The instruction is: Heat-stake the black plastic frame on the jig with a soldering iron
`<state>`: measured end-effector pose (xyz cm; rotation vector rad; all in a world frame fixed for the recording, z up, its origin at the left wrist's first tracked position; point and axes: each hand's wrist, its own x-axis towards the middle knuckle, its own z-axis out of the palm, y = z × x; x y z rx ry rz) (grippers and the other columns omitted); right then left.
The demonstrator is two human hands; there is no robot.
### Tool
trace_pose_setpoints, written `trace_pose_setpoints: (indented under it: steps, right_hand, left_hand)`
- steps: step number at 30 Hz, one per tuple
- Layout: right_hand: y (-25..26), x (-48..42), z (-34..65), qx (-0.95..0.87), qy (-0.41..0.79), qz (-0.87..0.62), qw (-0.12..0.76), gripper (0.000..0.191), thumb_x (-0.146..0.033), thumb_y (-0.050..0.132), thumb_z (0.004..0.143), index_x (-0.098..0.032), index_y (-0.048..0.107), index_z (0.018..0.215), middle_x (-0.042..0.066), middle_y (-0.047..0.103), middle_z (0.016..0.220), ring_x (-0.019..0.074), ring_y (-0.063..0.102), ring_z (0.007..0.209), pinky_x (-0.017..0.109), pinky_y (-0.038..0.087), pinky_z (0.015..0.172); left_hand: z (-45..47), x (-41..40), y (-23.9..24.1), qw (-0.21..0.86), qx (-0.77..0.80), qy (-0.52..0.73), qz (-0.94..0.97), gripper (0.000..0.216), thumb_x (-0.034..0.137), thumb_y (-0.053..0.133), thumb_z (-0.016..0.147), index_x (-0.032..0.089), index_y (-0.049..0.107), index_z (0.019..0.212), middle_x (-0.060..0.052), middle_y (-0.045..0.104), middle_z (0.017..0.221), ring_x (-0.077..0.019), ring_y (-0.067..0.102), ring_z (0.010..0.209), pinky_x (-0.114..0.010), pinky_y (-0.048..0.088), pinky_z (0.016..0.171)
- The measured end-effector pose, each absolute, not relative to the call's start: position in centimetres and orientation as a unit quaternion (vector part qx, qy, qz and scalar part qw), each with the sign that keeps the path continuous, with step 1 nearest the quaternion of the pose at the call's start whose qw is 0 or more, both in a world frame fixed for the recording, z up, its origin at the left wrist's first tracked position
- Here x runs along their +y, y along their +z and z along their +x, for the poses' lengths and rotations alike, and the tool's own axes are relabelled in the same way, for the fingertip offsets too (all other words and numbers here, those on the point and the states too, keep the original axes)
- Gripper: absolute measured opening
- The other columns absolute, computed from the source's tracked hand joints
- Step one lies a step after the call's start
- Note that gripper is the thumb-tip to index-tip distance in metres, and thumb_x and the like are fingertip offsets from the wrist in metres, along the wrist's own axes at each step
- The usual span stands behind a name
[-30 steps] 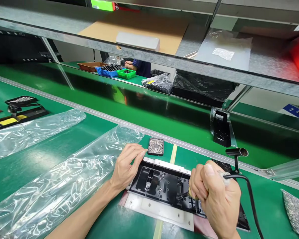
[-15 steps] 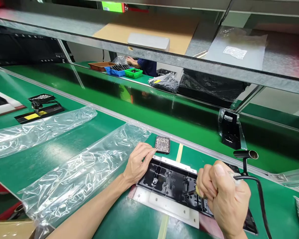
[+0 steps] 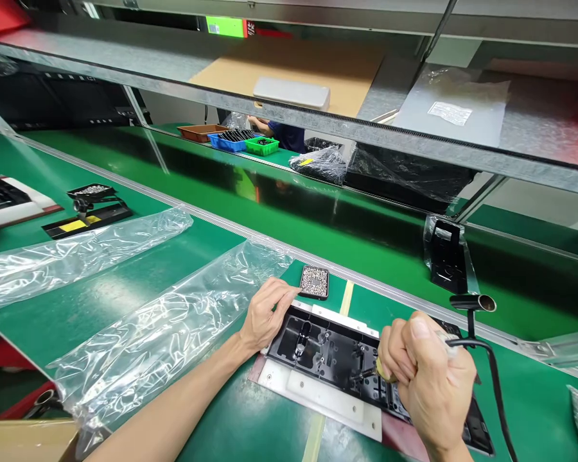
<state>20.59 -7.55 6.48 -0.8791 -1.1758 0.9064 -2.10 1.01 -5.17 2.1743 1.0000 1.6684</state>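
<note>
A: Centre foreground?
B: Long black moulded plastic panel [image 3: 337, 359], seated in a flat white fixture plate [image 3: 318, 401] on the green counter [image 3: 125, 289].

A: Left hand?
B: Left hand [image 3: 264, 314] spread flat, fingers resting on the near-left end of the panel, gripping nothing.

A: Right hand?
B: Right hand [image 3: 428, 385] closed in a fist around a powered screwdriver with a yellowish collar [image 3: 383, 371], bit tip down on the panel's middle; black cable [image 3: 491, 378] running off from the fist to the right.

A: Just beyond the left fingertips?
B: Small black rectangular tray filled with silvery screws [image 3: 315, 281], apart from the panel, beside a pale yellow line on the counter.

A: Left of the panel?
B: Two long clear plastic bags [image 3: 164, 327], crumpled, lying flat.

A: Right side?
B: Black stand with a metal tube on top [image 3: 472, 303], close behind the fist; farther back, a black part wrapped in clear film [image 3: 446, 256].

A: Background?
B: Orange, blue and green bins [image 3: 236, 140] across the belt, beside another person's dark-blue sleeve [image 3: 284, 135].
</note>
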Motion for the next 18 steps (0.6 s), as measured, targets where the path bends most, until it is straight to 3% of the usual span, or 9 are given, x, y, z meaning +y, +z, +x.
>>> trace_pose_setpoints:
  steps: [18]
  right_hand:
    - [6.9,-7.5,20.9,-0.502,0.415,-0.386,0.653,0.052,-0.037,0.056,0.103,-0.021,0.034,0.058,-0.004,0.032,0.051,0.0096,0.034,0.044,0.024,0.029,0.038]
  left_hand:
    - [-3.0,1.1,-6.4,0.119,0.365,0.554,0.739,0.027,0.014,0.045,0.106,0.018,0.071,0.113,-0.004,0.069,0.085,-0.0175,0.059,0.082,-0.037,0.047,0.08]
